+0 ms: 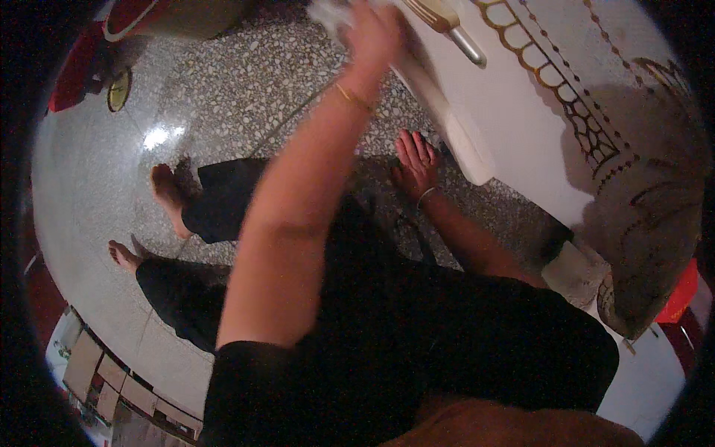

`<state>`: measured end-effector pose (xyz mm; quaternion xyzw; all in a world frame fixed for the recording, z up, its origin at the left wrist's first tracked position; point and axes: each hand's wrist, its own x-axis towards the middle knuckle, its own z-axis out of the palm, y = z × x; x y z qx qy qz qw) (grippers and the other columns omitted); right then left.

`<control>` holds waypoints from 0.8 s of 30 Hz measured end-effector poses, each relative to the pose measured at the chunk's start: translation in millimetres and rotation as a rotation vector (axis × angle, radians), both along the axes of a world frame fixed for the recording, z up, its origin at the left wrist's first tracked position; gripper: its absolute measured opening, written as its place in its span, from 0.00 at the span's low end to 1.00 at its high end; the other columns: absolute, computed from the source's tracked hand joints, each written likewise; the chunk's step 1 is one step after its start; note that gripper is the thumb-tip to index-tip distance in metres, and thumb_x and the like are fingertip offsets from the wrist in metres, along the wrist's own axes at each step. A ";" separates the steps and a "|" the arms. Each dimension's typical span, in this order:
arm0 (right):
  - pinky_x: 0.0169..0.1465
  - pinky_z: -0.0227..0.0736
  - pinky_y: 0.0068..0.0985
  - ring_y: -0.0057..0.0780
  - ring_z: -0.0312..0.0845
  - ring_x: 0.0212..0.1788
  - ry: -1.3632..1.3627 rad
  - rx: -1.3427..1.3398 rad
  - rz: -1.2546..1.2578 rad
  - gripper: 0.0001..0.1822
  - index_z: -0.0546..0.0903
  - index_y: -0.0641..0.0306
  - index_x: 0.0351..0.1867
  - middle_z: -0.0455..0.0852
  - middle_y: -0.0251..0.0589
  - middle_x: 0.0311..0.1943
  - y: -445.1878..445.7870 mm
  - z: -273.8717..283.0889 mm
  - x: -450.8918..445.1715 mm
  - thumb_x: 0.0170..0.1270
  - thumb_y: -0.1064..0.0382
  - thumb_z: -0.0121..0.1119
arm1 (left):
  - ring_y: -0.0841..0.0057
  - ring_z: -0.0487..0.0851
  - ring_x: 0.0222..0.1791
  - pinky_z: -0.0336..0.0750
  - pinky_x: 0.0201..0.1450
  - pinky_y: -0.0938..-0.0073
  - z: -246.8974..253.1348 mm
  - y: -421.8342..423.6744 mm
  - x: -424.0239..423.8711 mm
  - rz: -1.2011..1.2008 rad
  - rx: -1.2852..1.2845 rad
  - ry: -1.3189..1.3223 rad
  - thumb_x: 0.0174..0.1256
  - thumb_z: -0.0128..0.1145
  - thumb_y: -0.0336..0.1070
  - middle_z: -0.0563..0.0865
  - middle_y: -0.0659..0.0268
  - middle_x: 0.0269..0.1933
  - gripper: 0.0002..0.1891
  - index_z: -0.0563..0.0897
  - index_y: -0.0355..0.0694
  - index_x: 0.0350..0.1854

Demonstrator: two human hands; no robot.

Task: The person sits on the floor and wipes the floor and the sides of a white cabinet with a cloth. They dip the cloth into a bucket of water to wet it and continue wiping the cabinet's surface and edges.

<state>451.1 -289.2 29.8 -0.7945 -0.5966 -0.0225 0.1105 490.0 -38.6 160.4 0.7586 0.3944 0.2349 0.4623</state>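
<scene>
My left hand [371,33], blurred and wearing a gold bangle, is at the top edge of the view. Its fingers appear closed on a white cloth-like bundle [330,15], partly cut off by the frame. Beside it is a white panel [503,100] with gold line decoration. A tan ribbed piece with a silver end [468,47] is on that panel. Lower down, my right hand [416,159] hangs over the floor with fingers extended and holding nothing. It is near the lower end of a long white edge strip [461,128].
Speckled terrazzo floor [223,95] lies below, with my bare feet [170,195] at left. A yellow oval object [119,89] and a red item [72,75] are at upper left. Box-like brown shapes [106,371] are lower left; a red object [678,293] is far right.
</scene>
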 end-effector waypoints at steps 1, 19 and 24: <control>0.61 0.49 0.37 0.36 0.52 0.64 -0.107 -0.031 0.043 0.27 0.66 0.61 0.56 0.59 0.39 0.62 -2.4 -4.7 7.4 0.54 0.55 0.50 | 0.51 0.71 0.49 0.61 0.50 0.49 6.1 49.7 5.7 0.056 0.071 0.044 0.52 0.52 0.41 0.73 0.47 0.48 0.23 0.68 0.33 0.48; 0.60 0.53 0.40 0.37 0.51 0.64 0.103 -0.252 -0.065 0.31 0.64 0.60 0.57 0.59 0.39 0.62 15.1 27.9 5.5 0.50 0.52 0.51 | 0.64 0.77 0.38 0.66 0.47 0.60 11.6 -19.6 -53.5 -0.468 0.562 0.293 0.47 0.54 0.39 0.78 0.58 0.37 0.11 0.79 0.42 0.33; 0.60 0.51 0.42 0.39 0.48 0.65 0.263 -0.225 -0.071 0.30 0.65 0.61 0.56 0.57 0.40 0.63 9.8 10.1 5.5 0.49 0.56 0.53 | 0.58 0.74 0.43 0.68 0.48 0.63 -11.0 115.4 -44.3 -0.174 0.717 0.082 0.49 0.52 0.36 0.76 0.54 0.41 0.15 0.76 0.38 0.40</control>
